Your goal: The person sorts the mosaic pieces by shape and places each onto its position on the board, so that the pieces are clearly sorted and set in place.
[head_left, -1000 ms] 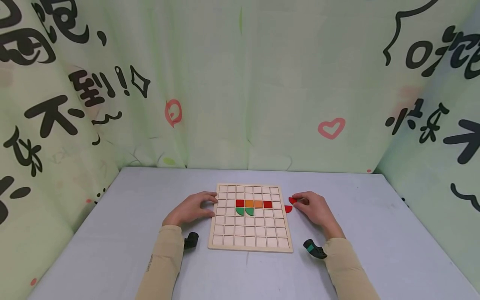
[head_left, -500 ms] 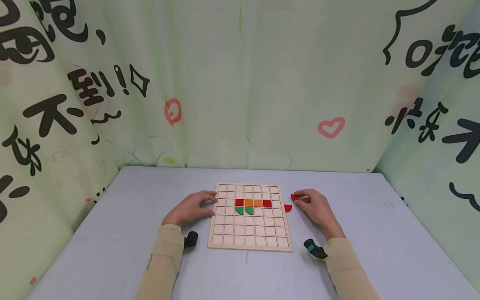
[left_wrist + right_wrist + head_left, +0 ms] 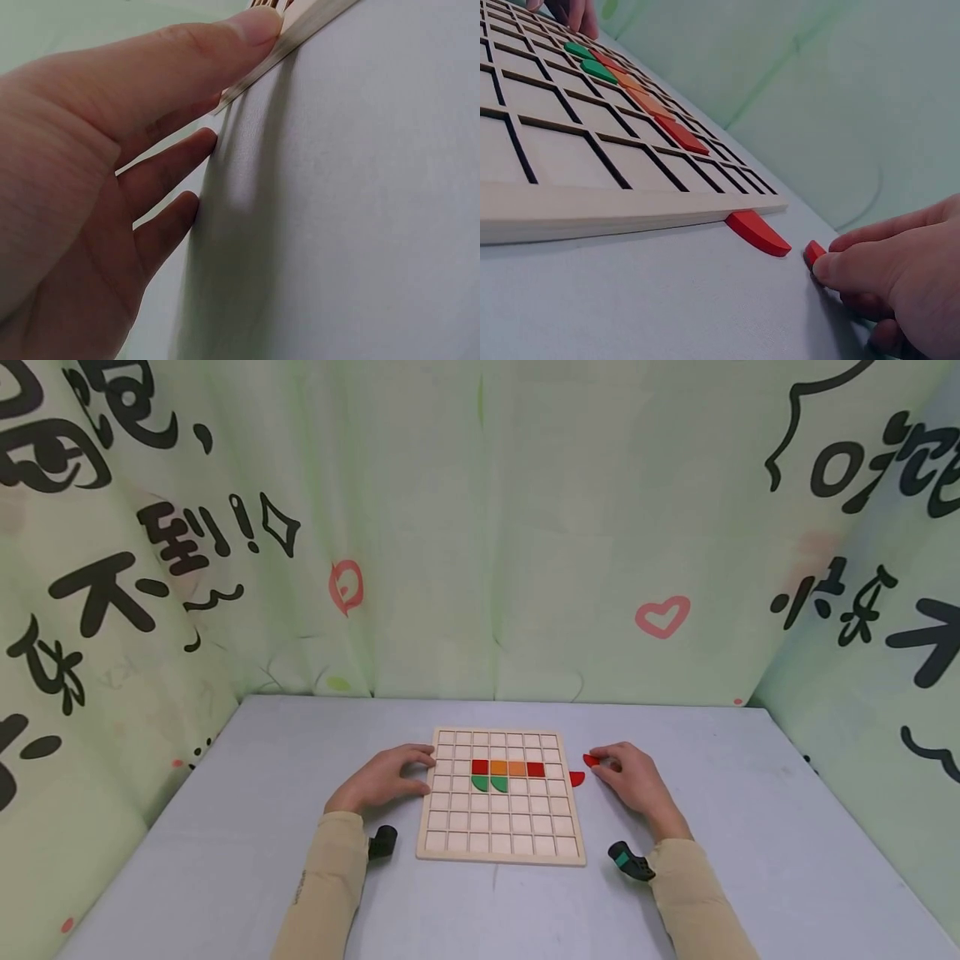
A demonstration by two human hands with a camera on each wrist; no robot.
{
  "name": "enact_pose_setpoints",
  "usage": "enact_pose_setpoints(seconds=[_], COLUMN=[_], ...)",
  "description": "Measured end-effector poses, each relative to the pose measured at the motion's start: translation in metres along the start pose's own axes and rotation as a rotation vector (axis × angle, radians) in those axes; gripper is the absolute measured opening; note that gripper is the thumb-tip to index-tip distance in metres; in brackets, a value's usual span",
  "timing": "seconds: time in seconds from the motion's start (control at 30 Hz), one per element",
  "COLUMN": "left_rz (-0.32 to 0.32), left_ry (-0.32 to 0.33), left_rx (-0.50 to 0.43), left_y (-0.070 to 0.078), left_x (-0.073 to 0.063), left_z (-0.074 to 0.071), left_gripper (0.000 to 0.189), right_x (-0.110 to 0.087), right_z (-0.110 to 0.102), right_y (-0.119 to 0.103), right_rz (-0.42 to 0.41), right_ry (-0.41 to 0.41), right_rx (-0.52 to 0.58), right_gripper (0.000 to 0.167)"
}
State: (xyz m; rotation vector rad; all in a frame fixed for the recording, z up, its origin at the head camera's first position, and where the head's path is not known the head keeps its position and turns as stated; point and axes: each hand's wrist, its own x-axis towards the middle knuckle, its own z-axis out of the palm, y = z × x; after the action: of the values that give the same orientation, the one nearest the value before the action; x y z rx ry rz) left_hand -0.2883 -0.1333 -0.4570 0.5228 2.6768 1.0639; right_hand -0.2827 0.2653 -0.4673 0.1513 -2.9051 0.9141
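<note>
A wooden grid board [image 3: 498,822] lies on the table in the head view. My left hand [image 3: 386,777] rests at its left side, thumb and fingertips on the frame's edge. The left wrist view shows the thumb [image 3: 251,26] on that edge, the other fingers loosely spread. To the right of the board, my right hand [image 3: 632,781] pinches a red quarter-circle piece [image 3: 814,253] between thumb and fingers, low over the table. Another red quarter-circle piece [image 3: 757,234] lies against the board's right edge. A row of red and orange squares [image 3: 507,768] and two green quarter-circles [image 3: 489,784] sit in the grid.
The white-covered table [image 3: 247,860] extends around the board. A printed pale green curtain [image 3: 487,568] hangs behind it and along both sides. Black wrist-worn devices show beside the left wrist [image 3: 382,842] and right wrist [image 3: 630,862].
My right hand has shifted slightly to the right, taking the pinched red piece a little away from the board and the other red piece. The left hand stays in place.
</note>
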Motion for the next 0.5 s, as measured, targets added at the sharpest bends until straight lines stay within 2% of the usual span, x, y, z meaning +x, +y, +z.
enact_pose_setpoints(seconds=[0.3, 0.5], left_rz=[0.008, 0.004], left_ry=[0.009, 0.003], left_rx=[-0.023, -0.023], left_y=[-0.003, -0.002], left_x=[-0.001, -0.001], left_z=[0.0, 0.001], left_gripper=[0.039, 0.04], right_x=[0.0, -0.004], right_z=[-0.002, -0.003], right_y=[-0.016, -0.036], right_rz=[-0.037, -0.002], right_ry=[0.014, -0.003], right_rx=[0.102, 0.156], right_gripper=[0.034, 0.035])
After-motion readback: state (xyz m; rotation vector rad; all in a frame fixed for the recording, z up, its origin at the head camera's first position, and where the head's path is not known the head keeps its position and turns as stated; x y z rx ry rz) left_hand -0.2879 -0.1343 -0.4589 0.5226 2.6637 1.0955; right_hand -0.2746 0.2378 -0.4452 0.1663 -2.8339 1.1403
